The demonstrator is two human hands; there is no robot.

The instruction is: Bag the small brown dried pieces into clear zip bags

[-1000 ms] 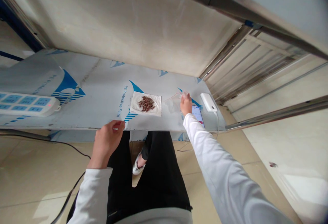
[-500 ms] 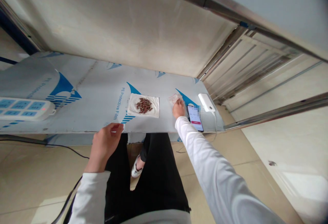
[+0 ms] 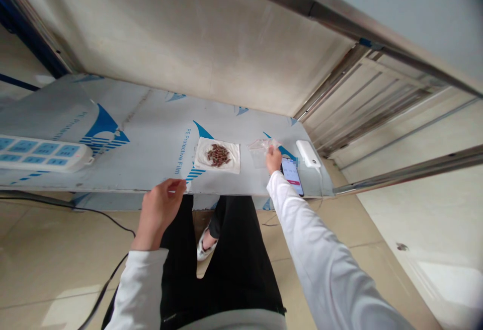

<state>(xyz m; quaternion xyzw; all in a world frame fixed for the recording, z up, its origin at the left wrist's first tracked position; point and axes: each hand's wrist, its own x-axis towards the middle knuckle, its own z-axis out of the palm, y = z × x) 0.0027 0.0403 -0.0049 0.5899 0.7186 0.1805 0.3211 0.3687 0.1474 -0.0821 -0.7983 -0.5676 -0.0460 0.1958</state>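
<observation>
My right hand (image 3: 273, 160) has its fingers closed on the right side of a clear plastic bag (image 3: 258, 155), which lies flat on the film-covered shelf (image 3: 143, 139). Left of the bag, a white cloth or tissue (image 3: 233, 165) carries a heap of small brown, elongated pieces (image 3: 218, 155), too small to name surely. At the shelf's front edge, my left hand (image 3: 161, 209) is held with thumb and fingertips pinched together. A faint pale spot shows at those fingertips, but I cannot make out what it is.
Beside my right hand lies a lit phone (image 3: 291, 173), partly behind my wrist. A white device with a cable (image 3: 308, 154) sits farther right. A white power strip (image 3: 45, 155) is at the far left. Metal frame bars (image 3: 407, 171) run along the right and overhead.
My right hand has shifted slightly right on the plastic bag, and more of the bag shows. The left hand keeps its pinch. The whole view has shifted a little.
</observation>
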